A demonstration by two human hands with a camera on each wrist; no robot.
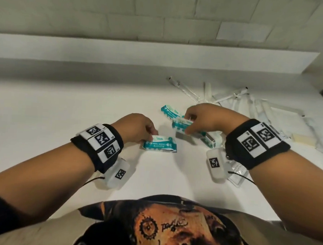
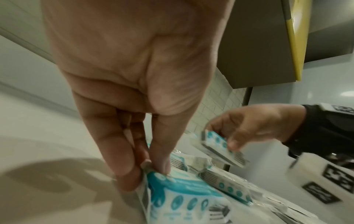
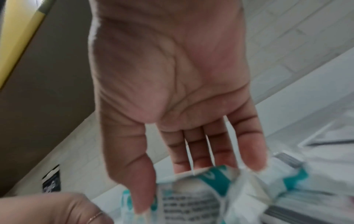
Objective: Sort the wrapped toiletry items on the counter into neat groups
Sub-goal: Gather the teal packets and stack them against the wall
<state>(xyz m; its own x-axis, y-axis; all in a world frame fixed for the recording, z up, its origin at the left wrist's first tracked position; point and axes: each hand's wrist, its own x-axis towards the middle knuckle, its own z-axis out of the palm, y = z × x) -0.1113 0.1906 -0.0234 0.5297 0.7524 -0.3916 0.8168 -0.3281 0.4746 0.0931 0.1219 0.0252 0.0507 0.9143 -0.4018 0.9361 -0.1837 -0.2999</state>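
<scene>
Nearest me, my left hand (image 1: 138,127) pinches a wipes pack (image 1: 160,143) lying on the counter (image 1: 54,107); at two o'clock my right hand (image 1: 209,118) grips a lifted pack (image 1: 181,125).

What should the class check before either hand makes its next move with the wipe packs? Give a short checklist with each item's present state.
1. Left hand has a firm pinch on the near pack: ok, fingertips pinch its end.
2. Near pack is resting on the counter: ok.
3. Right hand holds the lifted pack: ok, thumb and fingers grip it.
4. Counter left of the near pack has room for a group: ok.
5. Far pack is clear of both hands: ok.
6. Number of packs under the right hand: cannot tell, partly hidden.
</scene>
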